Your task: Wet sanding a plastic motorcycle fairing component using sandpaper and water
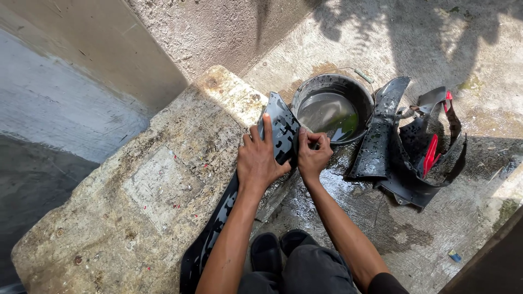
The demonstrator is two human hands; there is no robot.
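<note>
A long black plastic panel (281,121) with a camouflage-like sticker leans on the edge of a concrete slab (158,190). My left hand (260,158) lies flat on the panel's upper part with fingers spread, pressing it down. My right hand (311,151) is at the panel's right edge, fingertips pinched on the sticker's edge. The panel's lower end runs down past my left forearm to the bottom of the view.
A black bucket (305,90) of water stands just beyond the panel. Wet black plastic body panels (381,136) with red parts (431,153) lie to its right on wet concrete ground. My black shoes (278,247) show below. A wall rises at the left.
</note>
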